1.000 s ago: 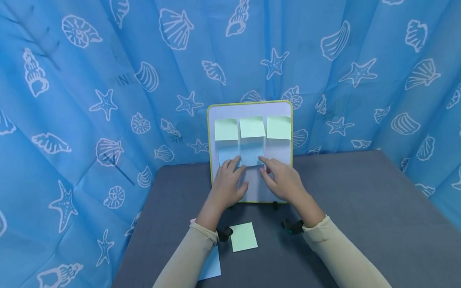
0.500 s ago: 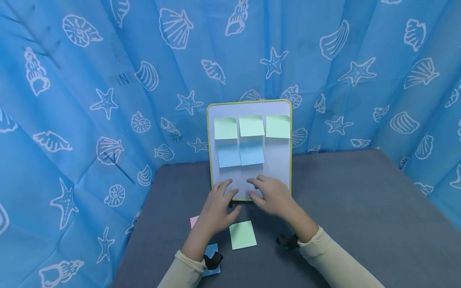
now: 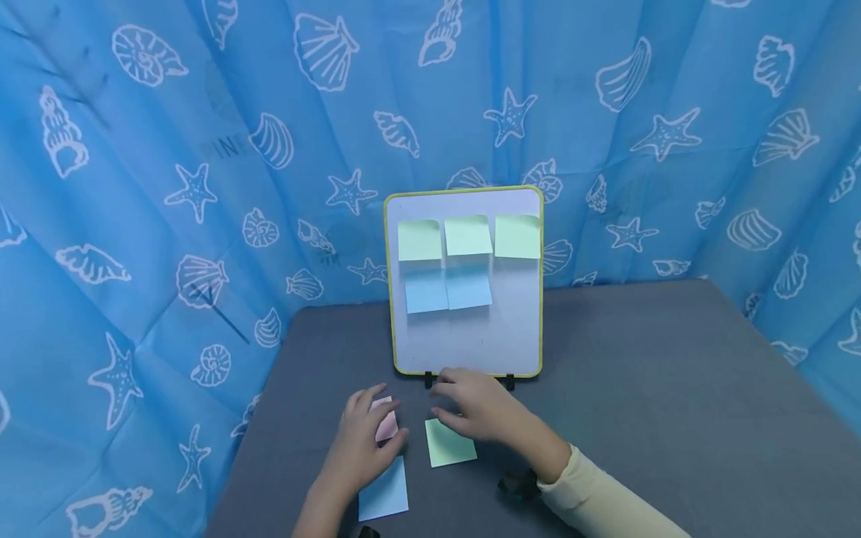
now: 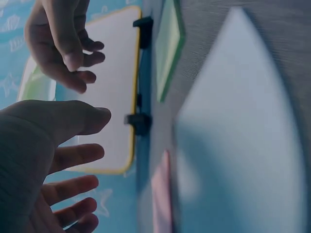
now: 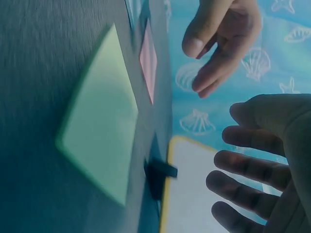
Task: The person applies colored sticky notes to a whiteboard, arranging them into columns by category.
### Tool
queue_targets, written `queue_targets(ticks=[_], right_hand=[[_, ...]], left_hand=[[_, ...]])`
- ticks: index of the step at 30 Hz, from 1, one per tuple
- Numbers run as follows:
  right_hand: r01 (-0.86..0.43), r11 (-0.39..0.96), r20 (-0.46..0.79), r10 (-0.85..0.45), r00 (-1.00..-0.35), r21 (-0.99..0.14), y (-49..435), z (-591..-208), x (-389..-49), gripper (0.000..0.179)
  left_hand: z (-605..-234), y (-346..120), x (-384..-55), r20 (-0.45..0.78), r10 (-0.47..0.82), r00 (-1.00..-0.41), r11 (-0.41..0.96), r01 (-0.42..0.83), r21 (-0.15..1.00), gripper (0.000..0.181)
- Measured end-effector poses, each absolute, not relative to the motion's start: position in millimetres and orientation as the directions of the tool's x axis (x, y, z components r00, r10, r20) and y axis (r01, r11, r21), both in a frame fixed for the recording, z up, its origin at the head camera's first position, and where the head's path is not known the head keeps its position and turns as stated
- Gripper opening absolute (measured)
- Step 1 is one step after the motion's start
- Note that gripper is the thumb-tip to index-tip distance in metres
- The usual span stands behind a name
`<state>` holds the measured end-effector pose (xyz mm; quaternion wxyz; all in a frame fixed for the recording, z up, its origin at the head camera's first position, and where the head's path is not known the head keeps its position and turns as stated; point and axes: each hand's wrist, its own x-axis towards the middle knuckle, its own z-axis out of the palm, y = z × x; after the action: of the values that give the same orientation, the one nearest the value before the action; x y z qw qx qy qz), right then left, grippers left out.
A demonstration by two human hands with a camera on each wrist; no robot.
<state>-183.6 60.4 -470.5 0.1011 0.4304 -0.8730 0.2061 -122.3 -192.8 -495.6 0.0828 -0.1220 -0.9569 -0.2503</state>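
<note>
My left hand (image 3: 358, 441) is over the table's left part, above a blue sticky-note pad (image 3: 386, 492) and partly covering a pink pad (image 3: 386, 420). Its fingers are spread and hold nothing, as the left wrist view confirms. The right hand (image 3: 479, 406) hovers just behind a green sticky-note pad (image 3: 451, 443), fingers relaxed; the right wrist view shows them apart from the green pad (image 5: 104, 116). Behind both hands stands a whiteboard (image 3: 464, 344) with a yellow frame. Three green notes (image 3: 468, 235) line its upper part, and two blue notes (image 3: 427, 291) hang below the left and middle ones.
Black feet (image 3: 510, 382) hold the whiteboard's lower edge. A grey cloth covers the table (image 3: 646, 388). A blue curtain (image 3: 269, 224) with white shells and starfish hangs behind and along the sides.
Both hands have come away from the middle blue note and moved down toward the table. The left hand has gone further, to the pads at the left; the blue notes stay on the board.
</note>
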Motion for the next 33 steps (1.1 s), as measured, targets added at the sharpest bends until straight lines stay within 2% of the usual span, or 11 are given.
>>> queue_targets(ticks=[5, 10, 17, 22, 26, 33], right_hand=[[-0.775, 0.532, 0.279, -0.730, -0.624, -0.341, 45, -474, -175, 0.024], [-0.777, 0.529, 0.205, -0.765, -0.611, -0.341, 30, -479, -170, 0.027], [-0.784, 0.525, 0.078, -0.813, -0.577, -0.332, 13, -483, -163, 0.035], [-0.800, 0.515, 0.038, -0.833, -0.551, -0.308, 7, -486, -158, 0.035], [-0.814, 0.505, 0.022, -0.846, -0.533, -0.288, 2, -488, -155, 0.034], [-0.822, 0.492, -0.005, -0.859, -0.512, -0.286, -4, -487, -148, 0.034]], left_hand=[[-501, -205, -107, 0.145, 0.118, -0.982, 0.868, 0.173, 0.466, 0.042], [-502, -211, -96, 0.053, 0.089, -0.995, 0.872, 0.104, 0.478, 0.050], [-502, -225, -85, 0.005, 0.170, -0.985, 0.858, 0.151, 0.490, 0.052], [-503, -232, -81, -0.052, 0.261, -0.964, 0.841, 0.201, 0.502, 0.057], [-503, -235, -79, -0.132, 0.298, -0.946, 0.824, 0.185, 0.536, 0.060], [-503, -232, -80, -0.218, 0.277, -0.936, 0.833, 0.121, 0.540, 0.066]])
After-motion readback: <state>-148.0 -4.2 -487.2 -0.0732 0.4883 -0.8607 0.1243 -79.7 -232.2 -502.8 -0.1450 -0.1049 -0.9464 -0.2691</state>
